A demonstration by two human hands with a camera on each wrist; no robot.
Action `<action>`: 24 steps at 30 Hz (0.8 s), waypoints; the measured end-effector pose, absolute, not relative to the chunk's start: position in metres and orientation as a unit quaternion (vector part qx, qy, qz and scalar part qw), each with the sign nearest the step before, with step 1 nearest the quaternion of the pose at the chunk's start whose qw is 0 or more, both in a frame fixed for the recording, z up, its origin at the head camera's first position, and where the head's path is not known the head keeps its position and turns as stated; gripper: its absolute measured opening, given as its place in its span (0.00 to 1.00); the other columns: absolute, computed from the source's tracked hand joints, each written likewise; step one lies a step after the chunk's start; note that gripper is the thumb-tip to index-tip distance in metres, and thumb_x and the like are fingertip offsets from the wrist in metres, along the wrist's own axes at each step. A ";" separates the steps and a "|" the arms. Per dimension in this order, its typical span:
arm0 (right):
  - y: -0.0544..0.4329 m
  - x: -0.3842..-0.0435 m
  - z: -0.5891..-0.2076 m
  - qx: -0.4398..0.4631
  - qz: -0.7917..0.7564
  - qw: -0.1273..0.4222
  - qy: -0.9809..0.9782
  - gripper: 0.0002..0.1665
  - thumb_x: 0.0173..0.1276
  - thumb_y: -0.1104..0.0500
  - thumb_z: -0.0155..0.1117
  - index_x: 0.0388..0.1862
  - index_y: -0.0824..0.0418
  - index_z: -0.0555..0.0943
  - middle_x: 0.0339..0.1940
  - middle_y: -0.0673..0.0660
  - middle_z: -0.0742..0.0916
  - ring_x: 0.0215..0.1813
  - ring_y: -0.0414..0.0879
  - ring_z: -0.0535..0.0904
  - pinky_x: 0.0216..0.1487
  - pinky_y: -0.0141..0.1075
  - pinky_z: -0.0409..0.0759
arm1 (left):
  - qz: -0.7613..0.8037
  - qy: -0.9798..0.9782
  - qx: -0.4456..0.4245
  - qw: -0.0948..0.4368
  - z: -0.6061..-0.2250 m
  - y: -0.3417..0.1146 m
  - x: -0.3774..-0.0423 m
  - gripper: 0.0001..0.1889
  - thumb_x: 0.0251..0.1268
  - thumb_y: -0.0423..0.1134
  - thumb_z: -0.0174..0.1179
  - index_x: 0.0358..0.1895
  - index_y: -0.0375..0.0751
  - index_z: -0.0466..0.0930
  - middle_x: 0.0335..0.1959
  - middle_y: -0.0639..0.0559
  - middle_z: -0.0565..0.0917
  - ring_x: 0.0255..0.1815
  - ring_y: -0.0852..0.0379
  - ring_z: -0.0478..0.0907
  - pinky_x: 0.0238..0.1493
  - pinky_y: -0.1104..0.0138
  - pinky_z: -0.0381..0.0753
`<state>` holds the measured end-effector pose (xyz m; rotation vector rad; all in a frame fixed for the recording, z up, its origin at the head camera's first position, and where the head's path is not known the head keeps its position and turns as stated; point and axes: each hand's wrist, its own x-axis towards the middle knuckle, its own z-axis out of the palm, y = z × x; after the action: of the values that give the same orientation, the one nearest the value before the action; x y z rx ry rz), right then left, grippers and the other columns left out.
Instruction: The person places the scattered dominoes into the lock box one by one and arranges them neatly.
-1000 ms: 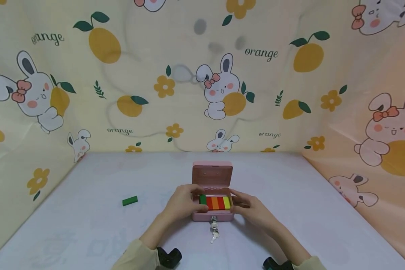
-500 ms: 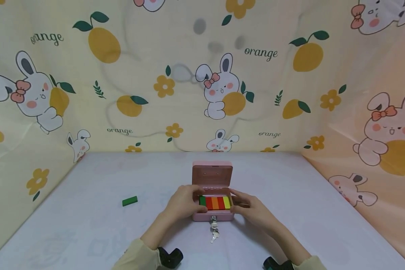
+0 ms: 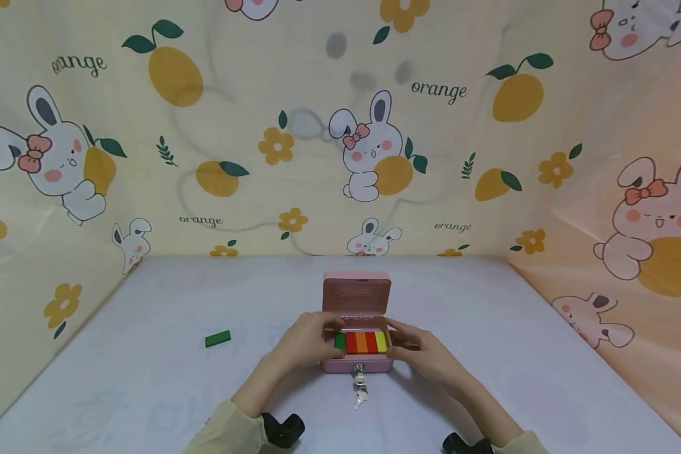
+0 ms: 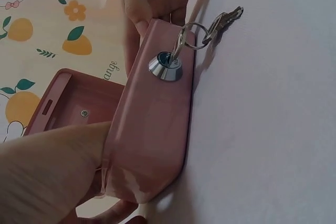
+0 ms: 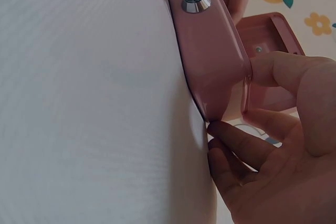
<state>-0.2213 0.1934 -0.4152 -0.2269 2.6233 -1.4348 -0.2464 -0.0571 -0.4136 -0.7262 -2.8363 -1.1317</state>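
Note:
A small pink cash box (image 3: 369,365) stands on the table with its lid (image 3: 356,295) raised. Flat coloured blocks lie side by side in it: a green block (image 3: 340,342) at the left end, then red and orange ones, and a yellow block (image 3: 381,342) at the right. My left hand (image 3: 306,339) reaches over the box's left side and pinches the green block, its fingertips partly hidden by the box. My right hand (image 3: 425,354) grips the right side, thumb at the rim and fingers along the wall (image 5: 210,77).
Another green block (image 3: 218,339) lies on the white table (image 3: 147,391), left of the hands. A key sits in the front lock (image 4: 166,67), and a ring with more keys (image 4: 223,24) hangs from it. A printed cloth (image 3: 250,75) encloses the back and sides.
The green block in the left hand has come down level with the other blocks in the box. My left hand has shifted slightly left; the right hand has stayed still.

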 end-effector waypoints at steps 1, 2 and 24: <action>0.194 -0.221 -0.415 -0.075 -0.477 0.072 0.873 0.37 0.65 0.56 0.68 0.73 0.50 0.70 0.61 0.57 0.81 0.63 0.57 0.74 0.60 0.65 0.68 | -0.360 -0.903 -0.235 0.000 -0.414 -0.058 -0.247 0.23 0.50 0.37 0.76 0.52 0.40 0.82 0.46 0.50 0.84 0.49 0.52 0.80 0.53 0.56 0.79; 0.194 -0.221 -0.415 -0.076 -0.476 0.072 0.873 0.37 0.65 0.56 0.68 0.73 0.49 0.70 0.61 0.57 0.81 0.63 0.57 0.74 0.60 0.65 0.68 | -0.360 -0.902 -0.238 0.000 -0.414 -0.059 -0.247 0.23 0.50 0.37 0.76 0.52 0.40 0.82 0.46 0.50 0.84 0.49 0.52 0.80 0.53 0.56 0.79; 0.192 -0.221 -0.415 -0.071 -0.476 0.072 0.874 0.37 0.65 0.57 0.68 0.73 0.51 0.70 0.62 0.58 0.80 0.64 0.59 0.73 0.60 0.66 0.66 | -0.368 -0.902 -0.226 0.005 -0.413 -0.055 -0.244 0.22 0.50 0.35 0.76 0.51 0.39 0.83 0.45 0.48 0.85 0.47 0.51 0.80 0.53 0.55 0.79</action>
<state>-0.2211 0.1922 -0.4154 -0.2123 2.6249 -1.4296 -0.2443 -0.0553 -0.4131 -0.7075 -2.8238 -1.1522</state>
